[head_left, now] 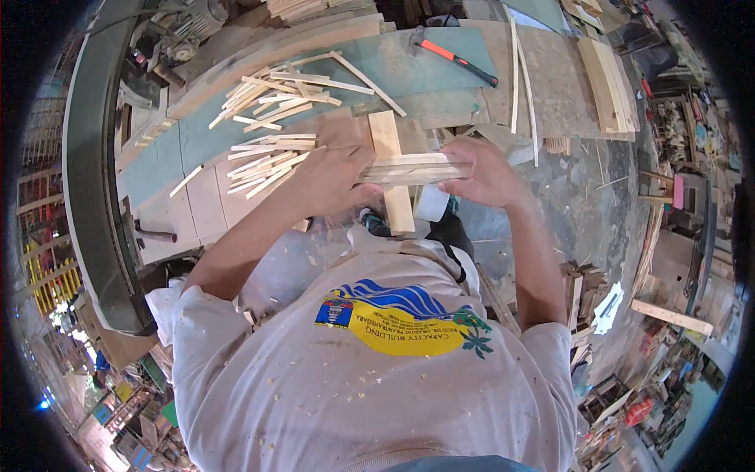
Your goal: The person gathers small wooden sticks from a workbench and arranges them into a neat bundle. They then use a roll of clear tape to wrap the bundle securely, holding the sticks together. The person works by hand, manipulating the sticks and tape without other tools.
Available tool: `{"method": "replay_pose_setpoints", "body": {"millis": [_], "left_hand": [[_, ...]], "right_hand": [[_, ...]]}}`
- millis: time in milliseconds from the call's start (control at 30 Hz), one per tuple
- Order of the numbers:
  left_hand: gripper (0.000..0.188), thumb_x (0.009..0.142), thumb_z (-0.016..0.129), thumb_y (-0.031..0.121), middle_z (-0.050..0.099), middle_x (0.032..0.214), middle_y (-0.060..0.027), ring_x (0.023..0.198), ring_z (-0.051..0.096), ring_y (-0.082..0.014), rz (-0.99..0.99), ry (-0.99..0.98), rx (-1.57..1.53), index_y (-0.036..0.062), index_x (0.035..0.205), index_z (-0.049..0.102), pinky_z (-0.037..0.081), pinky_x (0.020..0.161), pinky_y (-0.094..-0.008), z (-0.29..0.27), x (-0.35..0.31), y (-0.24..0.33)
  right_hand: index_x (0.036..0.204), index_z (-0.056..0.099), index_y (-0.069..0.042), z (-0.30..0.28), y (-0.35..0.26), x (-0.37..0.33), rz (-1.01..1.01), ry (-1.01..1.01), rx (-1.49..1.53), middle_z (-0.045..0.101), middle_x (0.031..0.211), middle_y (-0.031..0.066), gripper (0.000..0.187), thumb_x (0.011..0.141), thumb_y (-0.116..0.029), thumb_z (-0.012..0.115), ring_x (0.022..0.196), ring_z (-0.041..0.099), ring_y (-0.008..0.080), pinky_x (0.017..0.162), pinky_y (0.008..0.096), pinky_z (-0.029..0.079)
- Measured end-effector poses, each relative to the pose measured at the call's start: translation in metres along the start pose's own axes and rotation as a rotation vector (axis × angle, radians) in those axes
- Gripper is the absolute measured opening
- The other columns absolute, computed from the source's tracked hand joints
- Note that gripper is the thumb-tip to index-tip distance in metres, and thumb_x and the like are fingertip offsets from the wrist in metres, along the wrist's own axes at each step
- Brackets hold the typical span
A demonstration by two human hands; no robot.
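Note:
Between my two hands is a short bundle of pale wooden strips, held level and slightly blurred; whether the strips are joined I cannot tell. My left hand is closed on its left end, with fingers and thumb at the edges. At the right end my right hand grips it the same way. A flat wooden board runs crosswise beneath the bundle, partly hidden by it. Left of my left hand lie thin wooden sticks, and a larger heap of sticks is farther back.
A hammer with an orange and black handle lies on the greenish bench top. Long thin strips and stacked boards are at the far right. A long dark machine rail stands at the left.

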State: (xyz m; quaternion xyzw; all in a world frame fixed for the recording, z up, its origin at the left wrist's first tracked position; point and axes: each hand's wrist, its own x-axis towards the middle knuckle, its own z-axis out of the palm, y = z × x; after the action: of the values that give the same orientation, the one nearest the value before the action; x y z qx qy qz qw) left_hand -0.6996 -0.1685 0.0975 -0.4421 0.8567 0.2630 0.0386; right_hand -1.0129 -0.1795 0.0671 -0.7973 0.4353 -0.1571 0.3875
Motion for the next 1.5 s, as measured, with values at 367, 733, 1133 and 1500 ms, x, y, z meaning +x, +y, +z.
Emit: {"method": "replay_pose_setpoints", "body": {"millis": [367, 733, 1133, 1500], "left_hand": [[0.053, 0.092, 0.07, 0.043, 0.067, 0.089, -0.0202, 0.078, 0.066, -0.037, 0.025, 0.006, -0.363, -0.0028, 0.117, 0.064, 0.051, 0.071, -0.0437, 0.024, 0.013, 0.003], [0.058, 0.098, 0.063, 0.05, 0.068, 0.09, -0.0078, 0.074, 0.067, -0.0141, -0.164, -0.464, -1.353, -0.0044, 0.119, 0.063, 0.057, 0.066, -0.0295, 0.057, 0.004, 0.005], [0.061, 0.086, 0.075, 0.037, 0.069, 0.096, -0.0163, 0.091, 0.07, -0.0309, -0.069, 0.09, -0.42, -0.0002, 0.131, 0.056, 0.057, 0.083, -0.0401, 0.058, 0.024, 0.019], [0.057, 0.085, 0.073, 0.031, 0.069, 0.106, -0.0226, 0.1, 0.067, -0.0413, -0.282, 0.064, -0.126, 0.0029, 0.129, 0.05, 0.054, 0.085, -0.0481, 0.073, 0.056, 0.014]], "right_hand": [[0.146, 0.041, 0.001, 0.068, 0.012, -0.024, 0.196, 0.421, 0.764, 0.058, 0.132, 0.0159, 0.081, 0.088, -0.04, 0.08, 0.117, 0.06, 0.0239, 0.1, 0.0372, 0.049], [0.137, 0.054, -0.004, 0.07, 0.03, -0.035, 0.162, 0.187, 0.979, 0.064, 0.117, 0.0059, 0.076, 0.083, -0.049, 0.083, 0.11, 0.06, 0.0149, 0.09, 0.0316, 0.052], [0.13, 0.058, -0.004, 0.068, 0.015, -0.025, 0.655, 0.19, 1.097, 0.068, 0.12, 0.0066, 0.053, 0.091, -0.033, 0.078, 0.109, 0.062, 0.0163, 0.094, 0.0332, 0.049], [0.137, 0.048, -0.002, 0.07, 0.015, 0.002, 0.508, 0.274, 0.854, 0.064, 0.108, 0.0064, 0.048, 0.099, -0.024, 0.067, 0.091, 0.063, 0.014, 0.081, 0.0325, 0.052]]}}
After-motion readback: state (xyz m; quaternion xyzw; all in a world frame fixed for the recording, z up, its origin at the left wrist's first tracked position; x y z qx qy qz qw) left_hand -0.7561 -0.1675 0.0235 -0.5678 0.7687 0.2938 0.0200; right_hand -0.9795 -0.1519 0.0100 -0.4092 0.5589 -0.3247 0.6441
